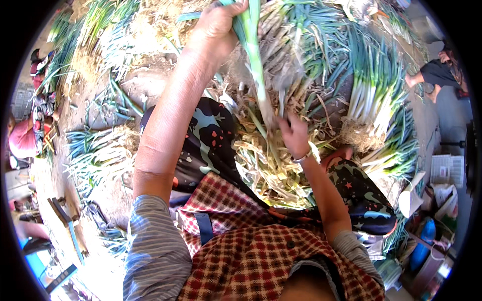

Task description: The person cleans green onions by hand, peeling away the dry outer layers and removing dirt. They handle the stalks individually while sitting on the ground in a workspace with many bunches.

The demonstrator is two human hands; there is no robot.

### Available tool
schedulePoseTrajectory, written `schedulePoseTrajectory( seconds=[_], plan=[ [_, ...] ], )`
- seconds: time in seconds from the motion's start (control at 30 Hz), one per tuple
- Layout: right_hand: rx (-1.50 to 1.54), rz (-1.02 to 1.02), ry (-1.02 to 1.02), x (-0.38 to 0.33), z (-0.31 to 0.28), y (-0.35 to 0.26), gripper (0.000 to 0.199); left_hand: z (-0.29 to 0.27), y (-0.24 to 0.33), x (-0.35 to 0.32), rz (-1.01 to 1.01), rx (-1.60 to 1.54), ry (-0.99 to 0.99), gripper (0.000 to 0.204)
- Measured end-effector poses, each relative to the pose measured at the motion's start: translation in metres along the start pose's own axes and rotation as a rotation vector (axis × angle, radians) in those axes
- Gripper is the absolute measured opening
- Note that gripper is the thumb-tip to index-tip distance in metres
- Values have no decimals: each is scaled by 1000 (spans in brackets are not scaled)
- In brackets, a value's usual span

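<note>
My left hand [216,25], raised at the top of the view, is closed round the leaves of a long green onion [256,65]. The onion hangs down from it, its pale lower end close to my right hand [293,133]. The fingers of that hand are closed on a grey, blade-like tool [282,100], which points away from me and is smeared by motion. Whether my right hand also touches the onion, I cannot tell. Between my knees lies a heap of yellowed, dry onion leaves and peelings [273,173].
A bundle of green onions with roots [369,105] lies at the right, and more onions [103,155] lie at the left. Several heaps spread across the far ground. Other people sit at the left [30,130] and right [442,75]. White crates [447,169] stand at the right.
</note>
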State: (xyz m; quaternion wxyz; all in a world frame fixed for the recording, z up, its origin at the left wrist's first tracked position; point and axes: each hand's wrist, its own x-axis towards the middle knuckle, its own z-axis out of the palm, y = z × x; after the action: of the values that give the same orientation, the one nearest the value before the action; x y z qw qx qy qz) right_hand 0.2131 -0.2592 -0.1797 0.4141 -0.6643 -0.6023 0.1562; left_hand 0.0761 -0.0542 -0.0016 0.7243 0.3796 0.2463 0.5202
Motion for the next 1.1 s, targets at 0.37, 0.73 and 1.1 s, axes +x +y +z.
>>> schedulePoseTrajectory(
  seconds=[0.37,0.73,1.1],
  plan=[
    [255,356,-119,5,-20,11,37,-8,28,4,-145,-178,-187,42],
    [328,-87,110,65,-14,-116,17,14,14,-10,1,-194,9,27],
    [681,-26,402,68,5,-120,16,-18,9,13,-28,-220,-76,18]
  ],
)
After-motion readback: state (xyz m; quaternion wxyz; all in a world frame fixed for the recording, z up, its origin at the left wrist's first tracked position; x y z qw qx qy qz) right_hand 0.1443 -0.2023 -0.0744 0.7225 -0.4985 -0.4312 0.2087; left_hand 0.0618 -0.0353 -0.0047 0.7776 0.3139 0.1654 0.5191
